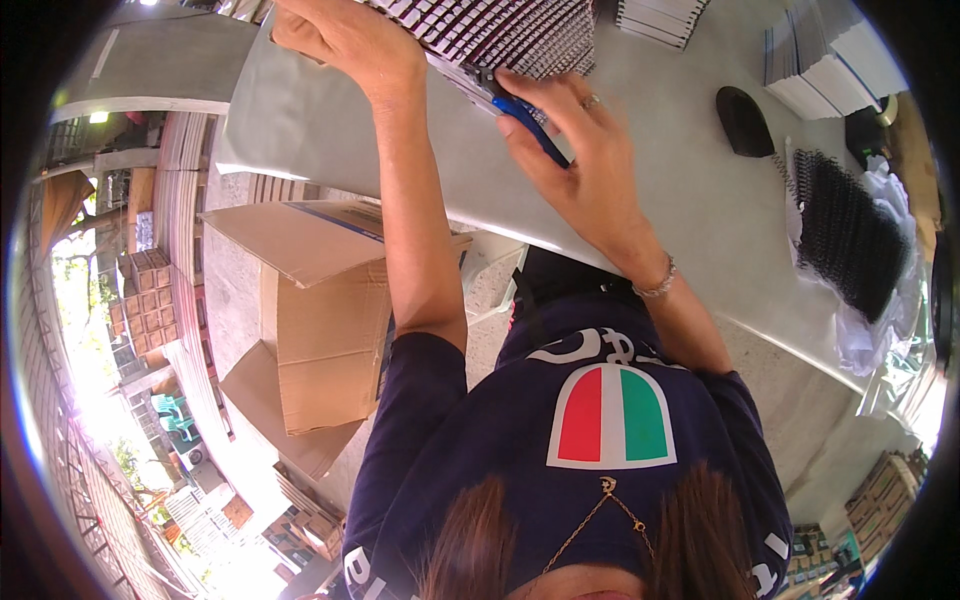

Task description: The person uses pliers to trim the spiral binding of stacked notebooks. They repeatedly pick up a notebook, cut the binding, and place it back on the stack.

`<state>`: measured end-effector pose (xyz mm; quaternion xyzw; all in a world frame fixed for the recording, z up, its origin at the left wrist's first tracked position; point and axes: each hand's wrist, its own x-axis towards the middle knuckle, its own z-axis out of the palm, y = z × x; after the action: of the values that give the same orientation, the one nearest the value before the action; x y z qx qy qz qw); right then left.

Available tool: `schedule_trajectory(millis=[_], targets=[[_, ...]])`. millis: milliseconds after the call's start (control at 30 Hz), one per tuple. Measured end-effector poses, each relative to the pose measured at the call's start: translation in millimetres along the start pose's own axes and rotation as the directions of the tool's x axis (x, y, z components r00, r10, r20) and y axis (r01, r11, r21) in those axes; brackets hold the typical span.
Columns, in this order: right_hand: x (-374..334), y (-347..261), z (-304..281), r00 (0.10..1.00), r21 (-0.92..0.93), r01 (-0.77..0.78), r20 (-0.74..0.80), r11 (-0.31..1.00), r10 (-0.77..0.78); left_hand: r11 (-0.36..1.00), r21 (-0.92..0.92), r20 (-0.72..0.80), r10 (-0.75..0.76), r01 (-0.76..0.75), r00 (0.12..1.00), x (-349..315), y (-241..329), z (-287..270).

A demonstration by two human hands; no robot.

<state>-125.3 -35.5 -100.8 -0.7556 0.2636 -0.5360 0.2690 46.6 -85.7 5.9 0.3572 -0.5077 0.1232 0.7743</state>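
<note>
A stack of spiral-bound booklets [500, 30] with black wire spines lies on the grey table [690, 220] at the top of the view. My left hand [345, 45] grips the stack's left end, its fingertips out of sight. My right hand [580, 150] presses against the stack's near edge. It is closed around a blue-handled tool [530, 125] that touches the booklets' spines. A ring and a bracelet show on this hand.
A bag of black binding coils [850, 235] lies at the table's right, with a black oval object [745, 120] near it. More stacks of booklets [825, 60] stand at the far right. An open cardboard box [320, 330] sits below the table's left edge.
</note>
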Motion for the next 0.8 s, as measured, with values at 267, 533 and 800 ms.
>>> schedule_trajectory(millis=[267,533,800], targets=[[15,-11,-24,0.970,0.270,-0.222,0.160,0.937,0.184,0.999,0.019,0.015,0.032,-0.032,0.999,-1,3,-4],[-5,0,-4,0.991,-0.194,0.102,-0.060,0.976,-0.116,1.000,-0.023,-0.001,0.007,-0.007,1.000,1,0,-3],[10,2,-20,0.630,0.606,-0.772,0.689,0.190,0.359,0.998,-0.041,0.002,0.040,-0.040,0.999,1,-6,-9]])
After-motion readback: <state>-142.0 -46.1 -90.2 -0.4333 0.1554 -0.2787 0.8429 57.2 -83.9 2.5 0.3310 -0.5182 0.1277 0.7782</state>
